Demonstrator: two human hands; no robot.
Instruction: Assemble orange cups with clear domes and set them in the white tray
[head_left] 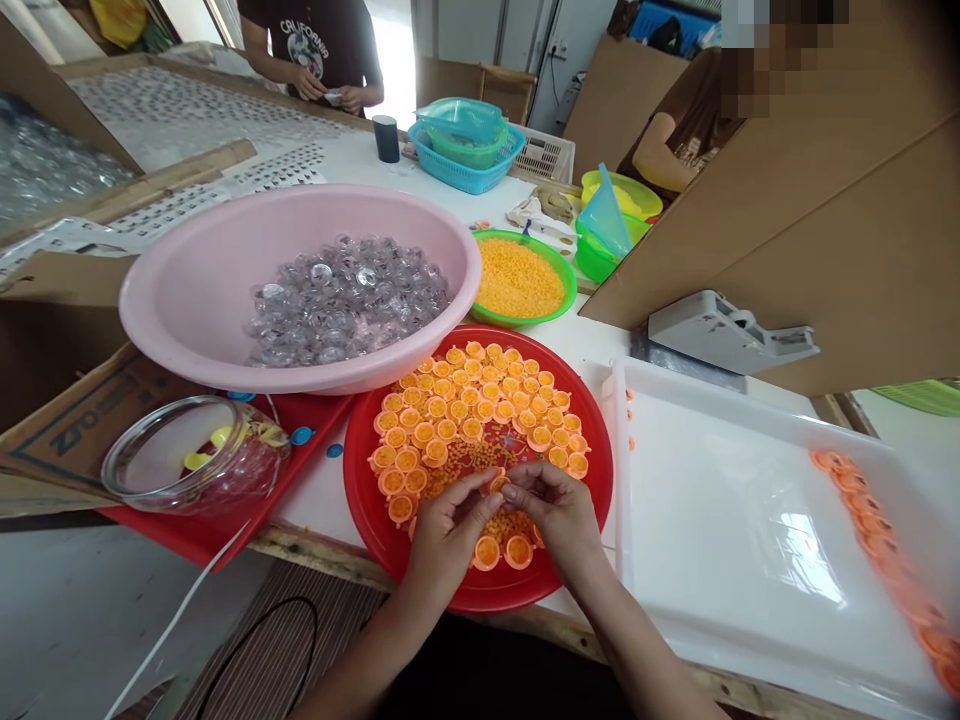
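Note:
Over a round red tray (362, 512), my left hand (442, 535) and my right hand (559, 515) meet, both closed in a pinch on one small orange toy cup (497, 484). Many more orange cups (486, 552) stand on the tray around my hands, with yellow-orange filling showing in their openings. Loose small yellow-orange beads (457, 460) lie across the tray's middle. My fingers partly hide the held cup, so its contents are hard to make out.
A pink basin (180, 310) of clear plastic pieces (352, 300) overhangs the tray's back left. Behind is a green bowl (568, 290) of yellow beads (521, 278). To the right lies a white tray (705, 520) with orange pieces (862, 510); left, a clear jar (195, 455). Two people work beyond.

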